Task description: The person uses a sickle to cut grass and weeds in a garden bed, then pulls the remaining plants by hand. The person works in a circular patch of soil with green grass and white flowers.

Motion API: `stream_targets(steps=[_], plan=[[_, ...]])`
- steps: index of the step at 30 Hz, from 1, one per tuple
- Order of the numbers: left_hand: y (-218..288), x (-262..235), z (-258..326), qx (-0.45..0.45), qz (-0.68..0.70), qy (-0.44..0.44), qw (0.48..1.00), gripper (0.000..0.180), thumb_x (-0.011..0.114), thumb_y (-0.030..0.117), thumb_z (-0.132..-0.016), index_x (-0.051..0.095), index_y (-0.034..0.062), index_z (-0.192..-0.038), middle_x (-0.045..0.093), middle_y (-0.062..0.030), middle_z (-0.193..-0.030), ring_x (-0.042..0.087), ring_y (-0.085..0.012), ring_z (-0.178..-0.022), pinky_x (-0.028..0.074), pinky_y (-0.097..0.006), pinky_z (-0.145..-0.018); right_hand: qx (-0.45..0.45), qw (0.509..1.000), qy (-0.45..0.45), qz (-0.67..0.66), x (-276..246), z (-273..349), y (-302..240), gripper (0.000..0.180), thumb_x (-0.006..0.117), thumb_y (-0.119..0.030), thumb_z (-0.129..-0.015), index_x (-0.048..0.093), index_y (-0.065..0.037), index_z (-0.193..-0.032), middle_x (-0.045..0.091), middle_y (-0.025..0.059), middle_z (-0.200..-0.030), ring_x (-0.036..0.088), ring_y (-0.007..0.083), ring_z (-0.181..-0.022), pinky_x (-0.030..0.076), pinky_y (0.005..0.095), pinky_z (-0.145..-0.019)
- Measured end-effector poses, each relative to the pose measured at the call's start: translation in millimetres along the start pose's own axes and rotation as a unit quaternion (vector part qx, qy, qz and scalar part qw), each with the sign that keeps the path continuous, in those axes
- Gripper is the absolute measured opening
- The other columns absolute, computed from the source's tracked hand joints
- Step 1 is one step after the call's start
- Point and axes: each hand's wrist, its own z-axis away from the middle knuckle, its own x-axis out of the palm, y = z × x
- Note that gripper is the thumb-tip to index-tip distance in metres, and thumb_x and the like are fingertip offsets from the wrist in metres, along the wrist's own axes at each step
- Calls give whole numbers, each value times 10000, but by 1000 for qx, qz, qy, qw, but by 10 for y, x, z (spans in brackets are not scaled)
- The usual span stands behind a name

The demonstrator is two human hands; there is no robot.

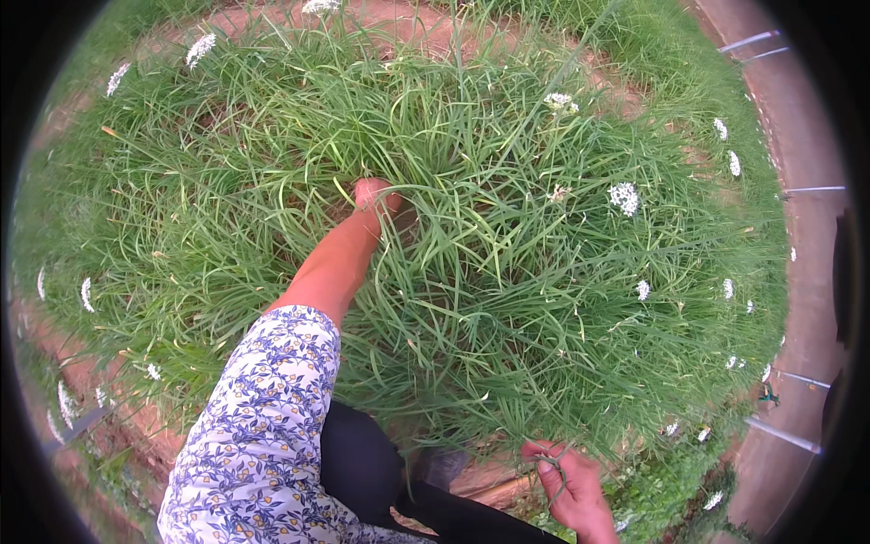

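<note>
My left hand (374, 192) reaches down into a dense clump of long, narrow green leaves that look like garlic chives (480, 227). Leaves cover its fingers, so what they do is hidden. At the lower right, my right hand (569, 480) is closed with thumb against fingers. A few thin green chive blades (555, 470) curl out of its grip. It stays low by the near edge of the bed, apart from the left hand.
White flower heads (623, 198) stand among the leaves on several sides. Reddish bare soil (426, 27) borders the bed at the far side. A paved strip (797, 181) with thin pale bars runs along the right. My dark-clothed knee (361, 453) is at the near edge.
</note>
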Motion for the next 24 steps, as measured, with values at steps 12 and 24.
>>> stream_targets(steps=[12,24], plan=[[121,-138,14,60,-92,-33,993,192,616,248,-887,796,203,-938,774,-68,-988,748,-252,-939,586,-414,-726,-4,1000,6,28,-29,220,45,265,560,-150,-1048,663,-41,-1266,748,131,-1103,725,286,-1018,545,376,-910],[83,-508,249,54,-64,-91,992,215,599,165,-927,768,133,-1056,755,-136,-1078,738,-321,-1029,609,-433,-833,73,988,55,-121,-1,236,32,288,556,-137,-1053,649,32,-1268,750,151,-1102,732,251,-1024,539,361,-929]])
